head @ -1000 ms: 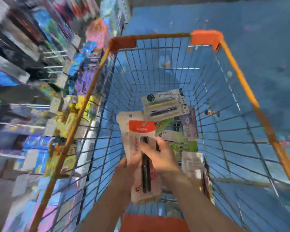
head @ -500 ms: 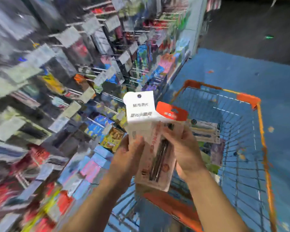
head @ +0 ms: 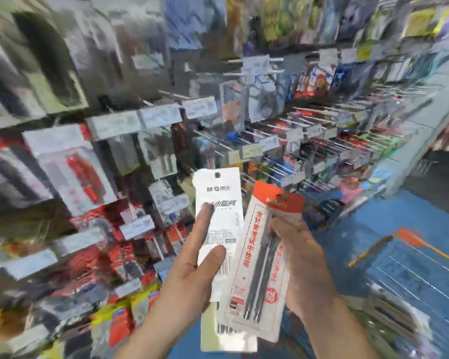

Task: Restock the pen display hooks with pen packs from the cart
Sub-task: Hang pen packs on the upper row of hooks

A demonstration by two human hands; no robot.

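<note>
The left hand [head: 192, 270] pinches a tall white card-backed pen pack [head: 219, 229] and the right hand [head: 301, 268] grips a red-topped clear plastic pen pack [head: 259, 268], both upright with hang-holes up, the blurred metal display hooks [head: 278, 156] just beyond the fingertips, the orange-rimmed wire cart [head: 423, 244] to the right.

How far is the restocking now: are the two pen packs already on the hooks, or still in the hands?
Done: two packs are out of the cart. In hand: the left hand holds the white pack, and the right hand holds the red-topped pack, both facing the display hooks. Left: neither pack hangs on a hook yet.
</note>
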